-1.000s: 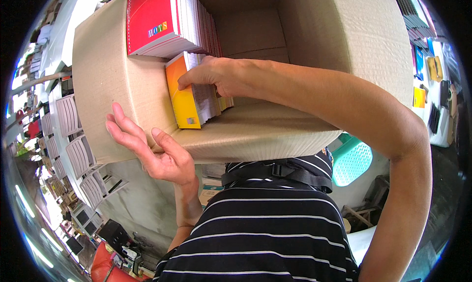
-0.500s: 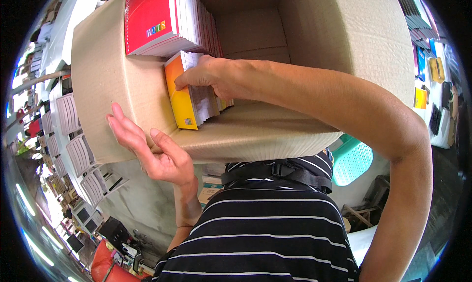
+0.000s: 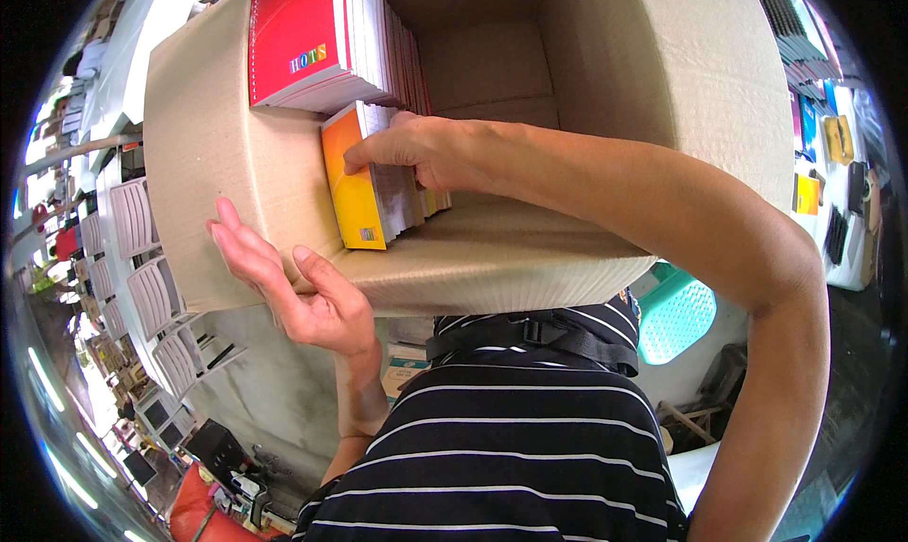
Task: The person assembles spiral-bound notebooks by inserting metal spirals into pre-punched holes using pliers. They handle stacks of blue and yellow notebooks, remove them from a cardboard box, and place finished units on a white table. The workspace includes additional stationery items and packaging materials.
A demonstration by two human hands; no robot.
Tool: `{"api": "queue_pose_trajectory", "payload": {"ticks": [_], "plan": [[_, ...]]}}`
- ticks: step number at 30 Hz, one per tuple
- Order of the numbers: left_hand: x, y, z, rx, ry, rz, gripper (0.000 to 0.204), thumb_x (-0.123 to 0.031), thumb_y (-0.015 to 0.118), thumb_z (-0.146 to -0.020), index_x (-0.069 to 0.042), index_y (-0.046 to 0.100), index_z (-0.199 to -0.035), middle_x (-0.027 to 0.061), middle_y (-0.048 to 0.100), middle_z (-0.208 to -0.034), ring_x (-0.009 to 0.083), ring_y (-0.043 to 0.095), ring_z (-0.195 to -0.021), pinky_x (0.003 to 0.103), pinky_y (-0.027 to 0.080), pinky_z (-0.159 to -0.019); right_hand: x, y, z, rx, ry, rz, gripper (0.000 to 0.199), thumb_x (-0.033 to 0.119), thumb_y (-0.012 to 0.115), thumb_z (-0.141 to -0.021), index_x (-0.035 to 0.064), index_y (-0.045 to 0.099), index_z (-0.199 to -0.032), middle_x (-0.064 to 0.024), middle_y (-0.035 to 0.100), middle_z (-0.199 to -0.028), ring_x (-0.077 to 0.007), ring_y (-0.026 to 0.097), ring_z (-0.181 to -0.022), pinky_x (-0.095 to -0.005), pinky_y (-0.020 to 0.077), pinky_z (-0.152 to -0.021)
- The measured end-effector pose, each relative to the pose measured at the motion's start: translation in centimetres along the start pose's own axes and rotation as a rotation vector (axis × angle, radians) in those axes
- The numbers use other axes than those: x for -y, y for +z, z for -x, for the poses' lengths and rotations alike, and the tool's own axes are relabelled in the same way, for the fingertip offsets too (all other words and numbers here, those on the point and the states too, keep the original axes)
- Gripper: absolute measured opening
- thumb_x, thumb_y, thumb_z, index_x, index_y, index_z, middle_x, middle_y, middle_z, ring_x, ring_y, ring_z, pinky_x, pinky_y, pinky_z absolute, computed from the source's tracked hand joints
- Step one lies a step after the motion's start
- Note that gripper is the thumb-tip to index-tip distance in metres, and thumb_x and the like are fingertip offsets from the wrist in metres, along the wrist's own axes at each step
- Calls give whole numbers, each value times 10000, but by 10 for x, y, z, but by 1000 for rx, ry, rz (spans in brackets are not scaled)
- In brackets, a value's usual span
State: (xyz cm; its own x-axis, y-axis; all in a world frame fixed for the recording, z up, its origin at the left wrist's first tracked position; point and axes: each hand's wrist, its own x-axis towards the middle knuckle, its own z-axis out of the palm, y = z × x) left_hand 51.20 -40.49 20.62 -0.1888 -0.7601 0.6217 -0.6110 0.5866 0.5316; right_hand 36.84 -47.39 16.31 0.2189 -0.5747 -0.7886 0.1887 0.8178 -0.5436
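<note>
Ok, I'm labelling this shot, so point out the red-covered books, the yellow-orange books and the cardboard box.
Red-covered books (image 3: 312, 33): head view, front cover.
Yellow-orange books (image 3: 359, 206): head view, lower part of the front cover.
Cardboard box (image 3: 728, 74): head view, bare right side.

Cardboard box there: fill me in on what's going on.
The person's right hand has its thumb on the cover of a row of yellow-orange booklets in the cardboard box; how firmly it grips is unclear. The left hand is open at the box's near left corner. A row of red booklets stands beyond the yellow-orange ones.
</note>
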Motion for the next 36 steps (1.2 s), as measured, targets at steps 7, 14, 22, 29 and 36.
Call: {"api": "queue_pose_trajectory", "payload": {"ticks": [7, 14, 22, 29, 36], "plan": [[-3, -1, -2, 21, 1, -6, 645, 112, 363, -860, 127, 134, -1463, 354, 248, -1476, 453, 259, -1392, 489, 224, -1132, 6, 3, 20, -106, 3, 38, 661, 175, 778, -709, -82, 506, -1254, -210, 561, -1219, -298, 549, -1113, -428, 455, -935], [-2, 0, -1, 23, 3, 7, 635, 113, 358, -872, 132, 123, -1462, 367, 243, -1472, 468, 260, -1386, 492, 221, -1132, 5, -3, 29, -1, 23, 28, 704, 271, 763, -728, -38, 477, -1292, -198, 540, -1253, -294, 500, -1198, -429, 429, -963], [0, -2, -3, 50, 33, -40, 631, 107, 371, -882, 101, 146, -1471, 334, 257, -1483, 435, 283, -1382, 484, 254, -1122, 2, 1, 30, -105, 61, 122, 801, 335, 741, -743, -16, 406, -1380, -200, 495, -1337, -309, 478, -1237, -442, 384, -1016], [2, -3, -5, 54, 24, -34, 632, 112, 380, -871, 104, 165, -1466, 319, 325, -1463, 439, 265, -1390, 487, 263, -1115, 6, -9, 39, 42, 54, 67, 915, 407, 764, -721, 5, 324, -1414, -221, 406, -1390, -330, 372, -1317, -463, 339, -1034], [0, -1, -3, 17, 17, -5, 622, 126, 386, -859, 128, 187, -1448, 349, 344, -1433, 480, 260, -1385, 508, 259, -1117, 7, -4, 39, -1, 41, 105, 875, 366, 741, -753, -37, 316, -1402, -232, 437, -1360, -323, 406, -1290, -478, 373, -1007]]}}
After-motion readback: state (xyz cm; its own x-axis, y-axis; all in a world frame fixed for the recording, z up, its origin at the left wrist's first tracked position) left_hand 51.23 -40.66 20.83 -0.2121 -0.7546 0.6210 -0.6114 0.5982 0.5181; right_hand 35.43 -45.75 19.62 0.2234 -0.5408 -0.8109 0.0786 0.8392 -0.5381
